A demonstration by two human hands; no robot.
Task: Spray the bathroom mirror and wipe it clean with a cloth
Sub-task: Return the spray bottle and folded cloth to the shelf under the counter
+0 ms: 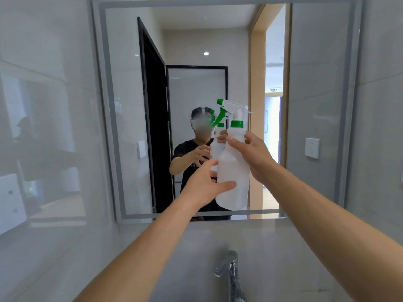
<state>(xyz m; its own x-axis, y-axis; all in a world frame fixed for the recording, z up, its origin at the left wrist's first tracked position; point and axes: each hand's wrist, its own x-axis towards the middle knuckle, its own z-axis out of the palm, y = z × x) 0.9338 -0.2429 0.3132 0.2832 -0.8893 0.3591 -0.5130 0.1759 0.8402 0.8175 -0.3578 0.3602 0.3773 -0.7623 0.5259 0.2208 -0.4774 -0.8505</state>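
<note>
spray bottle (234,171): you held it upright in front of the mirror (192,40), both your hands on it, its green nozzle pointing left above your fingers.
right hand (254,156): it gripped the bottle's shoulder just under the green collar, thumb across the front, fingers curled behind.
left hand (207,184): it clasped the bottle's lower body from the left, thumb pressed on the white plastic.
faucet (231,271): it stood well below both your hands.
</note>
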